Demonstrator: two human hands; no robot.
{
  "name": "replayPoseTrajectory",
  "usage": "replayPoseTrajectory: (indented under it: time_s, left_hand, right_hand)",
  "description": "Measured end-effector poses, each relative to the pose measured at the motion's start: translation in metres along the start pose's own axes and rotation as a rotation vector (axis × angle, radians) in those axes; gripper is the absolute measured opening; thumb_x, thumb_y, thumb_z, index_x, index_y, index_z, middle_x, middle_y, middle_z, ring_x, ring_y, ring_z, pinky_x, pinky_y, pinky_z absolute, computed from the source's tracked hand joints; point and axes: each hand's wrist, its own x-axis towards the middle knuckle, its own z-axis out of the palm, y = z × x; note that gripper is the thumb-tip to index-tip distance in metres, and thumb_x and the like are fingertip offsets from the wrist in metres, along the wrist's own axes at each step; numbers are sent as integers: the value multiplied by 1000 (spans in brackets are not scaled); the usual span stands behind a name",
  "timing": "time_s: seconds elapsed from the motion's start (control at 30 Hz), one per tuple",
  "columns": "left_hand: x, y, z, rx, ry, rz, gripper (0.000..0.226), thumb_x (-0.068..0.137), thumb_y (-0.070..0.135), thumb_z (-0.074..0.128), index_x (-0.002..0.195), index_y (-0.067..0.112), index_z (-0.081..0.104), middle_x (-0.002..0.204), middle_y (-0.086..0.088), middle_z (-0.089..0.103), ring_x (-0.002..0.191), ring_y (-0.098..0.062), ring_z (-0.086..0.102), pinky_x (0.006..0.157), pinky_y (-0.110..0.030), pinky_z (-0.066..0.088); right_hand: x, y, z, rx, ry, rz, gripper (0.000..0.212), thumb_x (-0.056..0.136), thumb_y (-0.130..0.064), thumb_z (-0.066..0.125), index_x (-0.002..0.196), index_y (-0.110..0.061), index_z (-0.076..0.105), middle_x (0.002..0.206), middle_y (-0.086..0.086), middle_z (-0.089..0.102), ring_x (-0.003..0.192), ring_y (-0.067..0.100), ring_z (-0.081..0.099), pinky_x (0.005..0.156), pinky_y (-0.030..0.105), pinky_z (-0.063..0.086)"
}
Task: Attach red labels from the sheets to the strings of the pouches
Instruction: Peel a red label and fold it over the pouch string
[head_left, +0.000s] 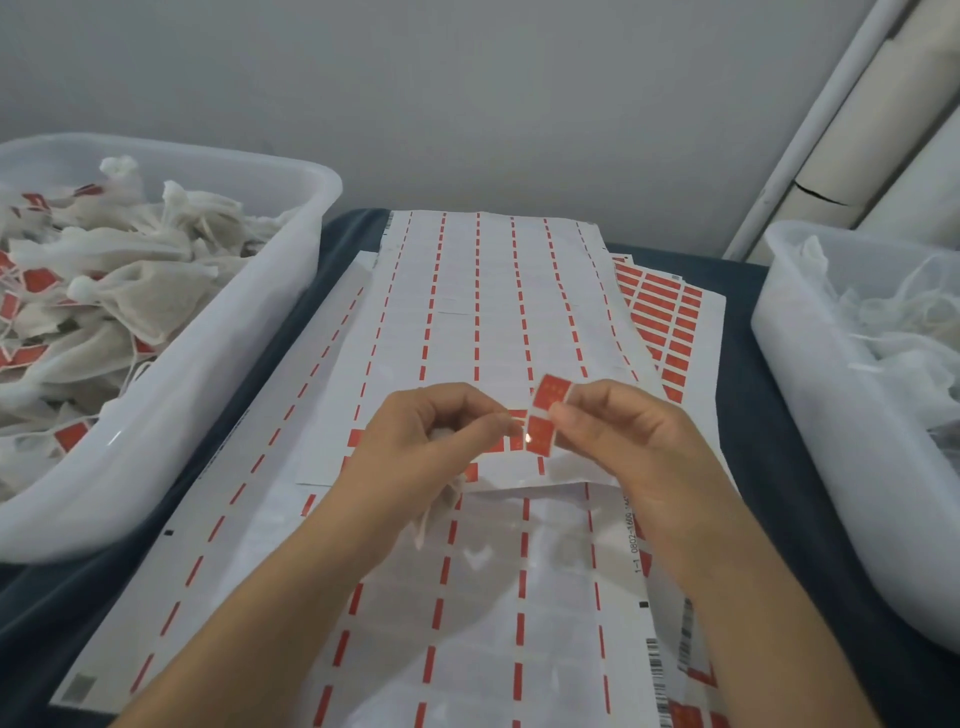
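Observation:
My right hand (618, 431) pinches a red label (545, 413), folded at its middle, above the stacked label sheets (467, 312). My left hand (431, 431) holds a white pouch (436, 512) in the palm, the pouch hanging below the hand. Its thumb and forefinger pinch toward the label's fold; the string there is too thin to make out. The top sheets are mostly stripped, showing only red dashes. A sheet with several red labels (660, 312) lies under them at the right.
A white bin (291, 291) at the left holds several pouches with red labels on them. Another white bin (810, 374) at the right holds pouches without labels. Both stand on a dark blue cloth (753, 467). Behind is a grey wall.

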Motion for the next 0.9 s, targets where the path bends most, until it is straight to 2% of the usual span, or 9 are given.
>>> replayPoseTrajectory:
  time_s: [0.2,0.3,0.47,0.57,0.67,0.77,0.9]
  left_hand:
    - [-1,0,2,28,10,44,13,82,22,64,70,22,68,53,17,59,55,5,54,48,-5,40]
    - [0,-1,2,33,23,45,13,82,22,64,70,22,68,54,18,60,57,7,55,49,-4,40]
    - [-1,0,2,39,-3,38,13,82,23,64,70,22,69,53,18,59,56,7,54,50,-4,40]
    - [-1,-1,2,59,-3,35,12,81,25,64,71,25,69,61,15,64,62,5,57,50,-5,42]
    - [-1,-2,3,101,-1,54,12,79,31,64,68,31,68,68,18,66,71,7,59,52,-5,45]
    - [-3,0,2,123,-14,95,9,74,35,65,66,33,67,68,21,65,71,8,59,56,-2,43]
    - [-3,-1,2,134,-31,117,8,70,39,66,69,31,68,69,17,66,68,4,59,53,-5,44]
  right_hand:
    - [4,6,1,27,7,3,7,76,-25,66,82,-21,67,78,-19,71,75,3,68,56,4,46]
    - [3,5,1,29,0,-21,6,75,-24,66,80,-21,67,77,-17,71,74,4,69,56,4,46]
    - [4,4,1,10,21,-62,17,65,-33,63,79,-24,65,77,-15,71,72,4,69,56,4,46]
    - [2,3,1,-29,28,-88,16,65,-34,63,77,-25,65,79,-14,70,72,4,68,57,3,45]
    - [2,5,2,-93,28,-121,15,65,-36,63,77,-27,66,80,-13,70,73,6,68,60,3,46]
    - [3,6,3,-143,28,-143,14,66,-38,62,76,-30,65,79,-15,70,73,4,67,61,2,45]
    - [3,9,1,-191,36,-159,9,69,-38,63,74,-32,65,80,-17,69,75,2,66,62,1,44]
